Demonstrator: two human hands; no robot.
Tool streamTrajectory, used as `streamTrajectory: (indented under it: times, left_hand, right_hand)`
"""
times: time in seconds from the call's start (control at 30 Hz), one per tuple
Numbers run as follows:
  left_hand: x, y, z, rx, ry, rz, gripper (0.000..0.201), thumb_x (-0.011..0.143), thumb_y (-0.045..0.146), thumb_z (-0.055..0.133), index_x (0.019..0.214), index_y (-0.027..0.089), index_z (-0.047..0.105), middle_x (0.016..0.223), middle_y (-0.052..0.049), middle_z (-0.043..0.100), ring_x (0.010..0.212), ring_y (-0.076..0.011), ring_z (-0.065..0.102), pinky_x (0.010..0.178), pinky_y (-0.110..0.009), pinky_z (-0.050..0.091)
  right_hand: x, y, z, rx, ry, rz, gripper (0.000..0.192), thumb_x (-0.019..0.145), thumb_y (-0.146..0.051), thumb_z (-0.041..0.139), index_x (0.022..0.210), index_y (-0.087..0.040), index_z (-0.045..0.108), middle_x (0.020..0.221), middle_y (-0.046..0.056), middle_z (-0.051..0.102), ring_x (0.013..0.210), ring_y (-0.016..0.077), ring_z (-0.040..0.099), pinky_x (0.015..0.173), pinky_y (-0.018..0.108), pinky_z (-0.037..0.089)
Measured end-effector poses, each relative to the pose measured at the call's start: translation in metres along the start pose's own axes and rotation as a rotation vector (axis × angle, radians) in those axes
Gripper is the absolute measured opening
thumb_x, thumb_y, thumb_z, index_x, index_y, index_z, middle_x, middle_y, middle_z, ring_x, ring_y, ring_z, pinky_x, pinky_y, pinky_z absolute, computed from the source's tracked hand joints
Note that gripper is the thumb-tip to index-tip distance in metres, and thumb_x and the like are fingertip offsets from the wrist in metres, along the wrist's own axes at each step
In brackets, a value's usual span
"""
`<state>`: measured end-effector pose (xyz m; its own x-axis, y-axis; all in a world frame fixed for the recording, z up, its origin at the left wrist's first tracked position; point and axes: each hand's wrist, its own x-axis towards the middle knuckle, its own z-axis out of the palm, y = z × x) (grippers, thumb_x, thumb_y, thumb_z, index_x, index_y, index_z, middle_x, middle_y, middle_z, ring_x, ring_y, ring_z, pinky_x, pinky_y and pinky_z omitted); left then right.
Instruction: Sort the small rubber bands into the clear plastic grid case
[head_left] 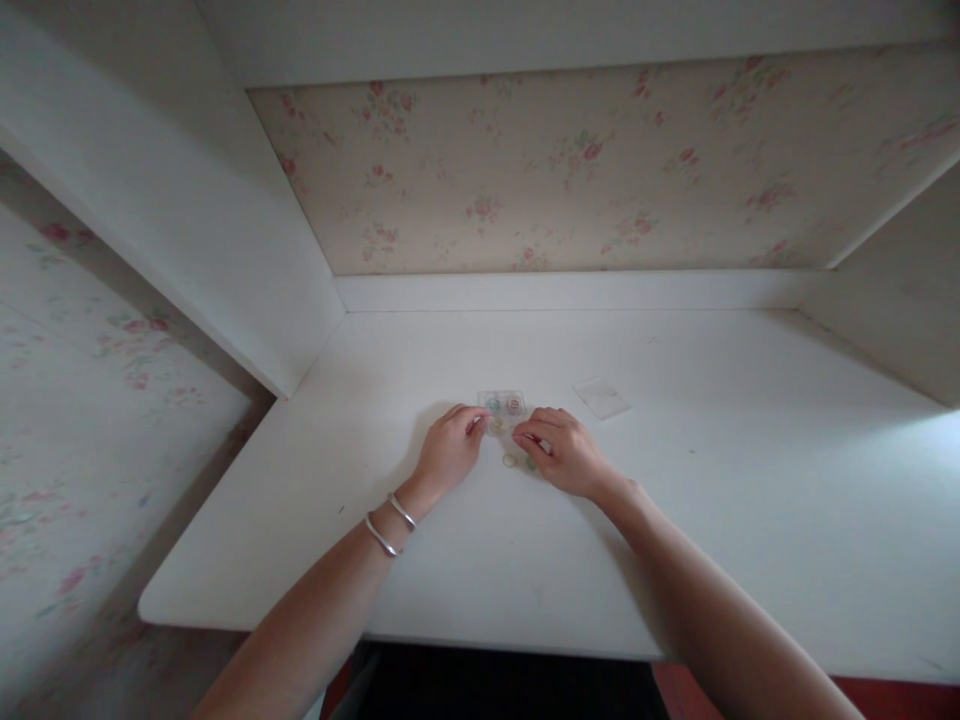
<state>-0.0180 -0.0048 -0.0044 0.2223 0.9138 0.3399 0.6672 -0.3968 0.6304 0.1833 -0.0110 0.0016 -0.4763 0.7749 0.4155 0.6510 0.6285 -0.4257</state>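
The left hand [448, 452] pinches the near-left edge of a small clear plastic case [502, 409], fingers curled shut on it; round coloured pieces show inside. The right hand [564, 450] meets it from the right, fingertips closed at the case's near edge, what they hold too small to tell. Just below lie small rings [517, 461] on the smooth white desk [712, 520]. A flat clear lid [601, 398] rests to the right

both hands meet over a small clear box [503, 408] on the white desk [720, 500]: left hand [448, 450] pinches its near edge, right hand [564, 450] beside it, small rings [511, 460] between them.
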Motion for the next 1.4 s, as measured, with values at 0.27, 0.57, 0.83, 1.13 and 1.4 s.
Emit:
streamTrajectory:
  times: [0.27, 0.57, 0.83, 1.13, 1.4]
  left_hand:
    - [-0.014, 0.017, -0.011, 0.189, -0.298, 0.264, 0.021, 0.09, 0.031, 0.048, 0.096, 0.025, 0.067, 0.088, -0.003, 0.065, 0.077, -0.0154, 0.061, 0.067, -0.026, 0.047]
    - [-0.017, 0.018, -0.007, 0.232, -0.401, 0.291, 0.021, 0.089, 0.031, 0.048, 0.088, 0.026, 0.069, 0.088, -0.002, 0.065, 0.074, -0.016, 0.062, 0.067, -0.027, 0.047]
    - [-0.018, 0.014, -0.003, 0.196, -0.446, 0.288, 0.017, 0.09, 0.024, 0.047, 0.088, 0.023, 0.064, 0.087, -0.001, 0.065, 0.075, -0.0158, 0.061, 0.064, -0.026, 0.044]
    - [0.0, 0.005, -0.009, 0.01, -0.17, 0.153, 0.02, 0.094, 0.03, 0.042, 0.091, 0.018, 0.057, 0.089, -0.004, 0.061, 0.082, -0.0149, 0.058, 0.074, -0.026, 0.045]
    - [0.008, 0.0, 0.001, 0.141, -0.157, 0.098, 0.019, 0.093, 0.028, 0.041, 0.091, 0.019, 0.058, 0.092, -0.004, 0.063, 0.083, -0.0155, 0.059, 0.073, -0.027, 0.045]
  right_hand:
    - [0.003, 0.001, 0.008, -0.018, 0.109, 0.058, 0.024, 0.093, -0.028, 0.045, 0.088, -0.018, 0.066, 0.079, 0.005, 0.062, 0.075, 0.0147, 0.053, 0.071, 0.027, 0.034]
    - [0.013, -0.008, 0.015, -0.115, 0.108, 0.07, 0.026, 0.093, -0.027, 0.044, 0.082, -0.019, 0.067, 0.077, 0.004, 0.062, 0.073, 0.0136, 0.054, 0.069, 0.027, 0.032]
    - [0.003, 0.005, -0.003, -0.071, 0.246, 0.148, 0.031, 0.093, -0.034, 0.043, 0.088, -0.02, 0.07, 0.073, 0.005, 0.063, 0.065, 0.0126, 0.053, 0.07, 0.028, 0.036]
    - [-0.003, 0.019, -0.028, 0.158, -0.02, 0.209, 0.021, 0.085, -0.033, 0.054, 0.082, -0.021, 0.071, 0.066, 0.0, 0.061, 0.056, 0.0099, 0.049, 0.054, 0.023, 0.036]
    - [-0.007, 0.019, -0.032, 0.217, -0.377, 0.109, 0.016, 0.076, -0.025, 0.062, 0.087, -0.025, 0.073, 0.071, -0.001, 0.064, 0.061, 0.0104, 0.053, 0.057, 0.022, 0.037]
